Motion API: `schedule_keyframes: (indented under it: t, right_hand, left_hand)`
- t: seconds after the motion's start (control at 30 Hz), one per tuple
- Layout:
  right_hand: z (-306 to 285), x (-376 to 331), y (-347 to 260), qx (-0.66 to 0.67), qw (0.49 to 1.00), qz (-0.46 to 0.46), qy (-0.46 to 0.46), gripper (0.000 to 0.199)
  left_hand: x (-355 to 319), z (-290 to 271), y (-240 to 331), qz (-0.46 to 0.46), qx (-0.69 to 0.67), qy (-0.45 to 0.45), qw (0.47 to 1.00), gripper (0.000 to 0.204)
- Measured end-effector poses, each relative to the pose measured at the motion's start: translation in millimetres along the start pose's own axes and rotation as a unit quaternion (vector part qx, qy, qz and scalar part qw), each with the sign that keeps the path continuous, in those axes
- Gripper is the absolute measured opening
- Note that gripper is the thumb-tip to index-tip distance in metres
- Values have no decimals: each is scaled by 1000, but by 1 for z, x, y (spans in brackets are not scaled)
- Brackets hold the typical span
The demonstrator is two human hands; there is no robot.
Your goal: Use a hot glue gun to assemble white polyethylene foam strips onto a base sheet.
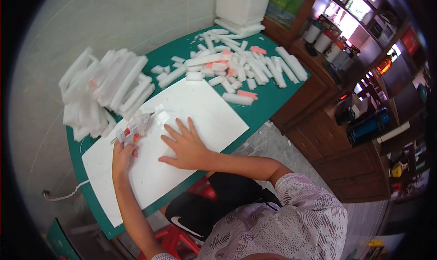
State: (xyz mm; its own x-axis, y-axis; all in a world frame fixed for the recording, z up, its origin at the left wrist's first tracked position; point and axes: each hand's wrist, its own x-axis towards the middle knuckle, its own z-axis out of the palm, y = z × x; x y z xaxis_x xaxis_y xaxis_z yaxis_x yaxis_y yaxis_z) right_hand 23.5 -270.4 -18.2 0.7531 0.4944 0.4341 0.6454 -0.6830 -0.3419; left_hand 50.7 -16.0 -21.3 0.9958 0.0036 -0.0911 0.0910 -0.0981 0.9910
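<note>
The left hand (123, 156) is wrapped around the handle of a white glue-gun-like tool (133, 129), which is over the left half of the white board (217, 123); its nose points toward small shiny squares (160, 116) near the middle of the board's far edge; the right hand (187, 146) grasps nothing, its fingers spread flat on the board just beyond those squares toward the table's near edge. If the nose is hot, which cannot be told, a slip toward the right could burn the spread fingers; if the right palm lifts, the board might skid on the table (272, 106), its near-left corner lying close to the table's own. The heap of foam strips (107, 84) at the far-left corner looks loose, so a bump from the tool could topple it onto the board; the foam pieces (230, 64) along the far edge could roll if the table is jolted.
</note>
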Motion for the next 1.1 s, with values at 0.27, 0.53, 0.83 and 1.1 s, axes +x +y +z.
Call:
schedule_keyframes:
  t: [0.27,0.53,0.83,1.1]
  right_hand:
    - [-4,1,3,5,1000,9,-16,67]
    - [-1,0,2,13,1000,7,-24,69]
    - [1,-1,3,14,1000,1,-13,67]
    - [-2,0,2,12,1000,-3,-13,66]
  left_hand:
    - [-2,5,11,-19,9,15,1000,53]
    - [-1,4,7,-20,3,19,1000,51]
    - [-4,8,14,-14,-13,20,1000,53]
    - [-3,4,6,-23,-10,37,999,49]
